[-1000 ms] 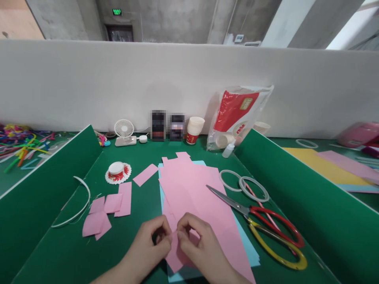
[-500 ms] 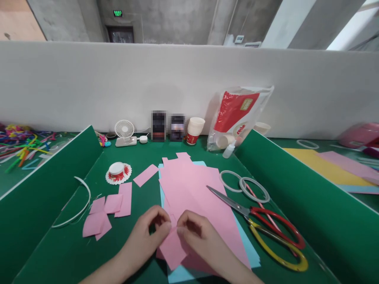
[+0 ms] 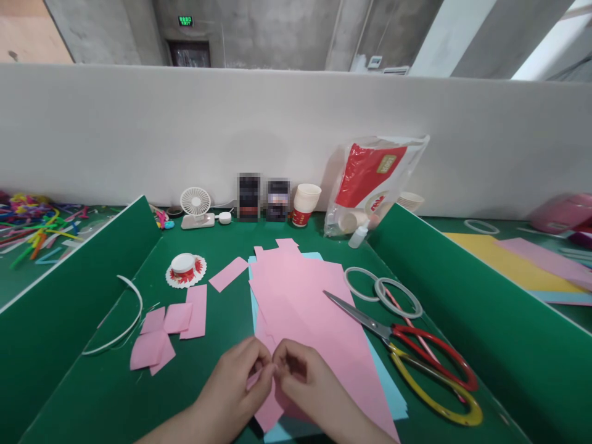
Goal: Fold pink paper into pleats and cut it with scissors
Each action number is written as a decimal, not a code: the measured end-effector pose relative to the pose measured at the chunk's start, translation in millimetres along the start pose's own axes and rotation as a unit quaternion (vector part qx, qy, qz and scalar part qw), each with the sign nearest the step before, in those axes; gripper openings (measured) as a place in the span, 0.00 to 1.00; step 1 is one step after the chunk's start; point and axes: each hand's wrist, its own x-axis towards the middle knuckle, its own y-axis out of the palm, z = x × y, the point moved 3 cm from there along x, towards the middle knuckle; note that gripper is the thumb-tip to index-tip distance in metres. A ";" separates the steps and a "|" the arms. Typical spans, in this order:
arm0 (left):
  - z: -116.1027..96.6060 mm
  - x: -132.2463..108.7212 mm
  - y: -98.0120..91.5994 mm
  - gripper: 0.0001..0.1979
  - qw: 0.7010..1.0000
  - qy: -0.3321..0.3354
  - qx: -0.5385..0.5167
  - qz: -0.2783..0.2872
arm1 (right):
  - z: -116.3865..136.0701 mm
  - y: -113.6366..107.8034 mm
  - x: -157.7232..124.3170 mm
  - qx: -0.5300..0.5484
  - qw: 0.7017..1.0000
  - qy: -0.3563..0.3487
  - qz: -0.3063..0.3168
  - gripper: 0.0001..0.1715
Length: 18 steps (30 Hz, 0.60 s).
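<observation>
A small pink paper piece is pinched between my two hands, which meet at the fingertips near the front of the table. My left hand is closed on its left side, thumb against the bent fingers. On the other side my right hand pinches it too. The fingers hide the piece's upper edge. Beneath lies a stack of pink paper sheets over light blue sheets. Large scissors, with one red and one yellow handle, rest partly on the stack, right of my right hand.
Several pink paper pieces lie at left by a curved white strip and a small paper hat. Behind stand a fan, paper cups and a bag. Tape rings lie at right. Green partitions flank the table.
Both hands have come closer together and slightly lower, toward me. Their fingertips now meet at the paper piece, and less of it shows.
</observation>
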 end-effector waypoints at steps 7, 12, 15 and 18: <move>-3.2 1.4 -10.7 0.08 0.997 -0.017 -0.030 -0.073 | 5.7 -3.2 -0.8 0.009 1.000 0.010 0.012 0.05; -2.6 7.6 -22.8 0.08 0.991 -0.057 -0.069 -0.097 | 7.5 -9.0 -0.3 -0.025 1.000 0.015 -0.002 0.07; 1.9 9.2 -28.2 0.07 0.986 -0.067 -0.080 -0.134 | 6.3 -13.0 -0.2 -0.007 1.000 0.004 -0.007 0.07; 4.4 8.4 -27.3 0.08 0.985 -0.062 -0.080 -0.140 | 4.3 -15.6 -0.5 0.055 0.998 -0.012 -0.012 0.04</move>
